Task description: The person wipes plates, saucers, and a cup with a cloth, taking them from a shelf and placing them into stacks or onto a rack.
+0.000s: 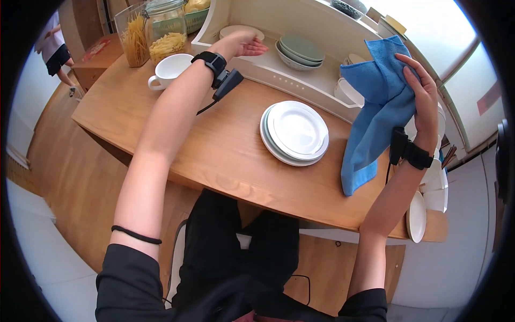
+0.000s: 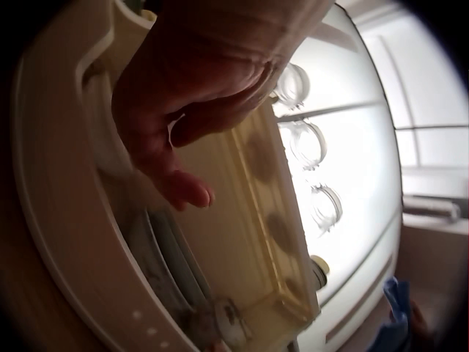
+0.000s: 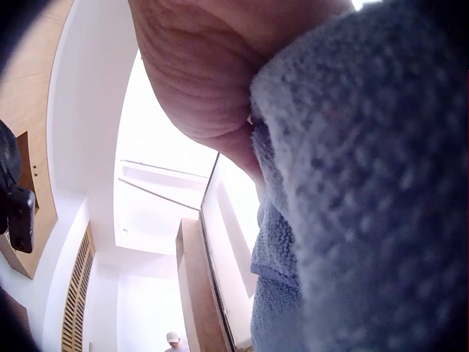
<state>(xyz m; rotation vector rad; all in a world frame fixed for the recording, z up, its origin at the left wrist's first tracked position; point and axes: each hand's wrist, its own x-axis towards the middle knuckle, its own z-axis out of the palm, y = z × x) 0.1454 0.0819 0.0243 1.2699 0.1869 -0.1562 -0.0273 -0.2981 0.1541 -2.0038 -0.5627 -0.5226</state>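
Note:
My right hand (image 1: 422, 94) grips a blue cloth (image 1: 378, 112), which hangs in folds over the right side of the table. In the right wrist view the cloth (image 3: 366, 191) fills much of the frame and hides the fingers. My left hand (image 1: 248, 44) reaches over the cream shelf unit, its fingers loosely bent and holding nothing. Beneath it lies a white plate (image 1: 228, 30) in the shelf's left part. To its right sits a stack of green dishes (image 1: 303, 47). White plates (image 1: 296, 130) are stacked on the table between my arms.
A white mug (image 1: 171, 68) stands by my left forearm, with pasta jars (image 1: 167, 45) behind it. White cups (image 1: 347, 92) sit behind the cloth. An oval white dish (image 1: 416, 217) leans at the table's right end. Another person (image 1: 56, 43) is at the far left.

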